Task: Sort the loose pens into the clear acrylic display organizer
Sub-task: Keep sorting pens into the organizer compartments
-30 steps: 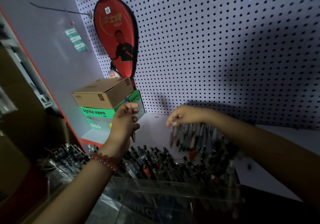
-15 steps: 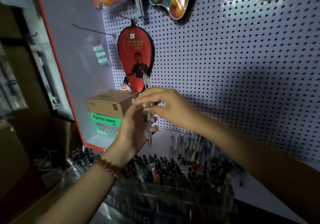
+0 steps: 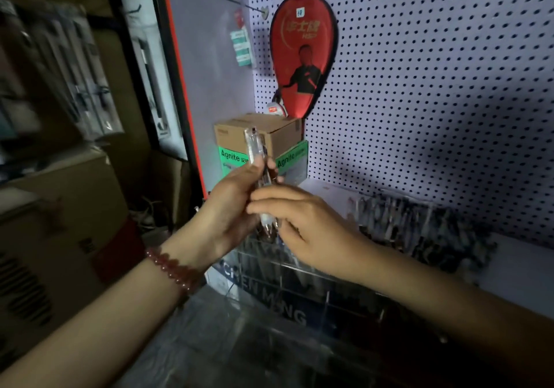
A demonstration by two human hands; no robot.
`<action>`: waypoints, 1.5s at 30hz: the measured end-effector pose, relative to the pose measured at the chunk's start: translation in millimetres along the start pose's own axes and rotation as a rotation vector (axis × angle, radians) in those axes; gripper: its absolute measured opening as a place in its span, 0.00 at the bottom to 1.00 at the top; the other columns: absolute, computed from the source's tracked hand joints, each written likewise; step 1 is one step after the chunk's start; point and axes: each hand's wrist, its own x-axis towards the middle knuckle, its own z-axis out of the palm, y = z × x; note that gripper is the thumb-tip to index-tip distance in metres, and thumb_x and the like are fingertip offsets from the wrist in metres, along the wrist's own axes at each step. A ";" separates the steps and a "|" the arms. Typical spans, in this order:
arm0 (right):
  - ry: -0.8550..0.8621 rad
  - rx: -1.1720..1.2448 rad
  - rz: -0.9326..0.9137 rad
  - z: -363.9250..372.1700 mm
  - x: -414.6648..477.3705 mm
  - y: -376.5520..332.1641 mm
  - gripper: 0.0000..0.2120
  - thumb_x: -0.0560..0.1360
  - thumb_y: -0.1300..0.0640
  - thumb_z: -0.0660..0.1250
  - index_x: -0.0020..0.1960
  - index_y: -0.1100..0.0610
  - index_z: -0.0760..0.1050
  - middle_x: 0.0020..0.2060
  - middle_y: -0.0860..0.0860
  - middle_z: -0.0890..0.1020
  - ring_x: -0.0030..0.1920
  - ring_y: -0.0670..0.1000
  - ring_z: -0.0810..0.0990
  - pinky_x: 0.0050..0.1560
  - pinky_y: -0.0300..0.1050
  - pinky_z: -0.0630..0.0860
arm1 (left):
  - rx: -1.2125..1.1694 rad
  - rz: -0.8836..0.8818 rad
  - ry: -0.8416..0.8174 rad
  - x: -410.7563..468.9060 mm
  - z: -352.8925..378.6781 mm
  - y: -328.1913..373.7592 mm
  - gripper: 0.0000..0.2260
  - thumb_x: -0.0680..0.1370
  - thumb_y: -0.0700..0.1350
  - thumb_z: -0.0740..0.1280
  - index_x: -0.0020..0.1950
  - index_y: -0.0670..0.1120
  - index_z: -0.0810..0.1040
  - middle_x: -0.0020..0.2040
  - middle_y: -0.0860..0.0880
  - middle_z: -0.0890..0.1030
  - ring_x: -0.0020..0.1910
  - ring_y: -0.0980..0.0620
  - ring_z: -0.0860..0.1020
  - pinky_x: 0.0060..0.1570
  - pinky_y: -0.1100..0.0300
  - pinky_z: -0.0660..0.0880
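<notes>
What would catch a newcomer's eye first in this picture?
Both hands meet at centre: the left hand and right hand grip clear pens held upright. Behind them, a red paddle case hangs on the white pegboard above a cardboard box.

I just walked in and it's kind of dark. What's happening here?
A person is sorting things on a shop shelf. The left hand holds a few clear pens upright, and the right hand pinches their lower ends. A clear organizer sits just below the hands, and a pile of loose pens lies behind it on the shelf. The held pens are not in the organizer yet.
</notes>
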 end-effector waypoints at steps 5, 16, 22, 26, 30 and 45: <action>0.139 0.045 0.058 8.2 -4.3 -6.2 0.21 0.65 0.75 0.56 0.53 0.59 0.72 0.50 0.44 0.70 0.45 0.43 0.73 0.43 0.43 0.74 | 0.086 0.133 0.137 -11.2 -20.0 11.8 0.09 0.83 0.46 0.54 0.46 0.45 0.70 0.44 0.46 0.73 0.39 0.53 0.73 0.35 0.63 0.75; -0.018 0.493 0.769 47.6 15.4 -7.2 0.29 0.71 0.36 0.62 0.68 0.48 0.65 0.37 0.42 0.70 0.34 0.37 0.69 0.38 0.35 0.65 | 0.758 0.402 -0.005 -39.1 -80.8 -16.5 0.18 0.81 0.43 0.58 0.68 0.55 0.59 0.53 0.50 0.73 0.35 0.51 0.71 0.31 0.64 0.72; -0.044 0.752 0.865 83.1 25.2 -6.1 0.24 0.76 0.41 0.61 0.60 0.58 0.63 0.23 0.44 0.66 0.20 0.41 0.62 0.22 0.35 0.59 | 0.787 0.336 -0.224 -50.9 -110.1 -34.3 0.19 0.78 0.38 0.60 0.62 0.46 0.53 0.57 0.47 0.67 0.52 0.63 0.71 0.50 0.65 0.70; 0.112 0.454 0.745 108.4 32.8 -2.0 0.21 0.77 0.47 0.64 0.49 0.66 0.68 0.28 0.53 0.69 0.25 0.47 0.68 0.27 0.42 0.64 | 0.728 0.264 -0.199 -55.5 -130.5 -41.3 0.17 0.77 0.35 0.59 0.59 0.48 0.54 0.53 0.51 0.67 0.48 0.65 0.71 0.45 0.68 0.71; 0.112 0.392 0.676 133.3 45.0 0.6 0.23 0.72 0.41 0.66 0.49 0.62 0.74 0.34 0.59 0.77 0.32 0.55 0.75 0.34 0.54 0.72 | 0.823 0.223 -0.116 -55.4 -144.7 -49.1 0.17 0.79 0.32 0.59 0.60 0.41 0.52 0.48 0.50 0.67 0.39 0.66 0.72 0.44 0.71 0.70; 0.054 -0.202 0.453 166.9 57.1 10.1 0.15 0.80 0.49 0.59 0.56 0.61 0.73 0.24 0.45 0.68 0.23 0.48 0.73 0.21 0.37 0.58 | 1.195 0.201 0.034 -40.6 -192.6 -42.0 0.12 0.69 0.40 0.75 0.47 0.50 0.77 0.41 0.55 0.80 0.41 0.62 0.79 0.36 0.61 0.76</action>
